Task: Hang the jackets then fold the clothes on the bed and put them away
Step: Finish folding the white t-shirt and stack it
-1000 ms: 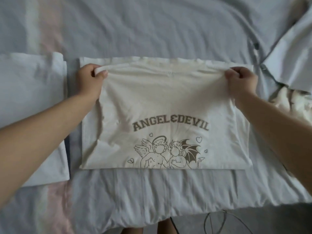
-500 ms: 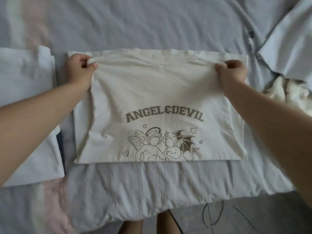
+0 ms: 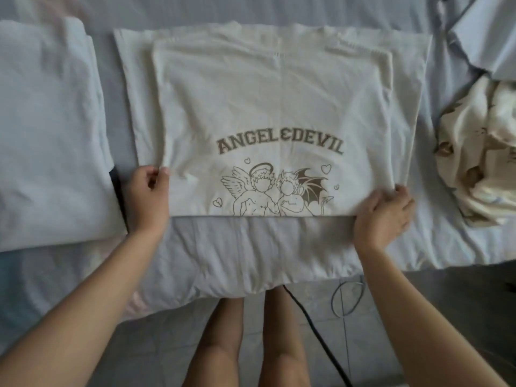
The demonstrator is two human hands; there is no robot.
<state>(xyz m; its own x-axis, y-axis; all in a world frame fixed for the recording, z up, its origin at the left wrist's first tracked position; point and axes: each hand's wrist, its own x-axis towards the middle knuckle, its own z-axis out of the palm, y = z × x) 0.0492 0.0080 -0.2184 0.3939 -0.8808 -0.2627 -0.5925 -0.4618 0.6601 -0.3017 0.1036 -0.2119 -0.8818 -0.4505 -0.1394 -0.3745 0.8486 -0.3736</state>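
Note:
A cream T-shirt (image 3: 268, 107) with an "ANGEL & DEVIL" print lies folded in half on the bed (image 3: 251, 247), its fold along the near edge. My left hand (image 3: 149, 194) sits at the shirt's near left corner with curled fingers, thumb and fingers pinching the cloth edge. At the near right corner my right hand (image 3: 384, 213) lies on the shirt with its fingers curled over the edge.
A folded white garment (image 3: 47, 135) lies to the left of the shirt. A crumpled cream printed garment (image 3: 480, 152) and a pale blue one (image 3: 485, 32) lie at the right. Below the bed edge are my legs, a black cable (image 3: 315, 328) and a grey cord on the floor.
Both hands left the shirt's far edge, where they pinched the folded-over layer, and came back to its near corners. The folded layer now lies flat.

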